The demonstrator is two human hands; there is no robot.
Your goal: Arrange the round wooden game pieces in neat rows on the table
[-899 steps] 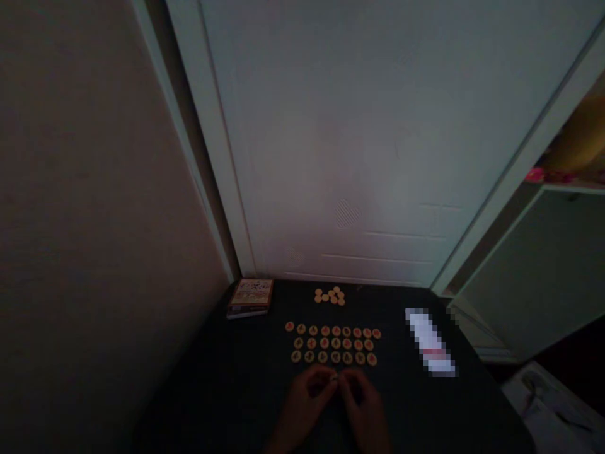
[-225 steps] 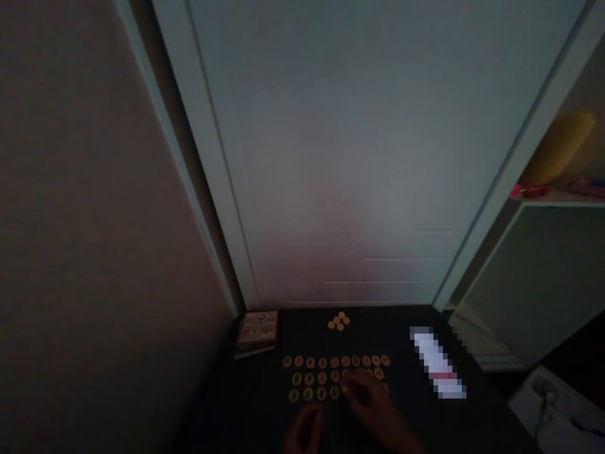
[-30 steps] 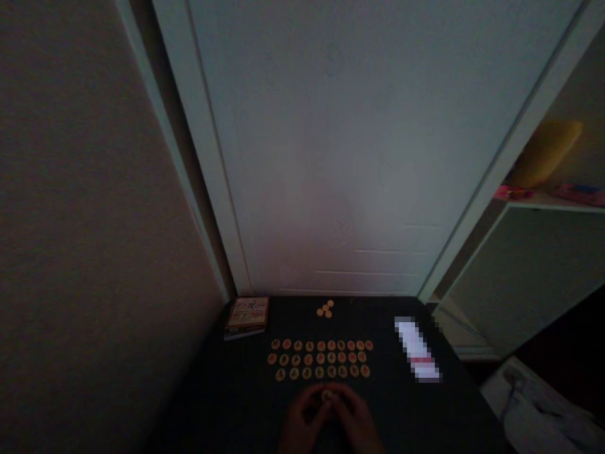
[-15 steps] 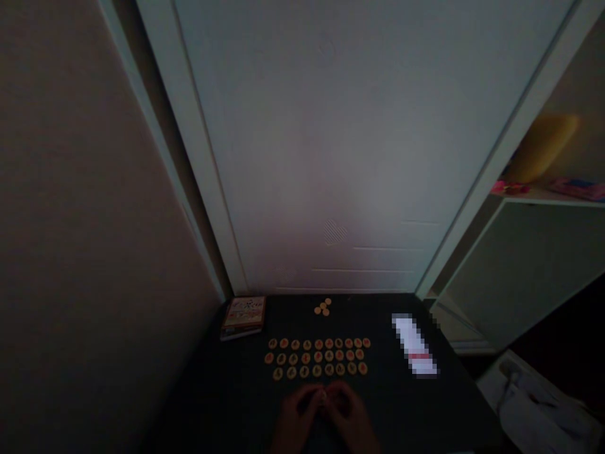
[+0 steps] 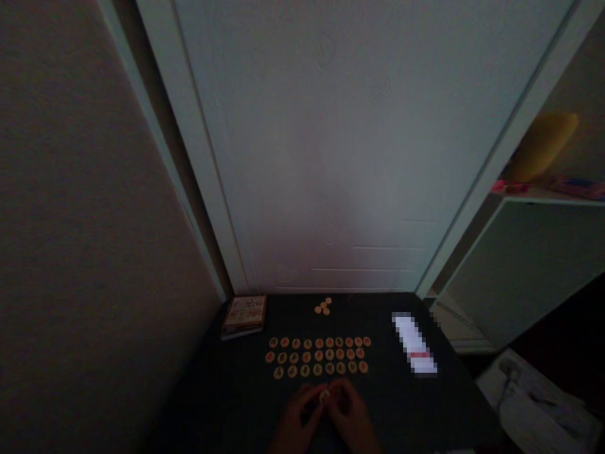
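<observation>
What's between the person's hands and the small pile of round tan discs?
In the head view, three rows of marked round tan discs lie between the left hand, the right hand and the small pile of round tan discs.

Red and dark characters mark the round wooden pieces [image 5: 318, 355] before me, too small and dim for me to read. The printed box [image 5: 244, 316] and the blurred white strip [image 5: 413, 343] show nothing legible either.

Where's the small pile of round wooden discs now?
In the head view, the small pile of round wooden discs sits near the dark table's far edge, beyond three rows of marked discs, right of the printed cardboard box.
</observation>
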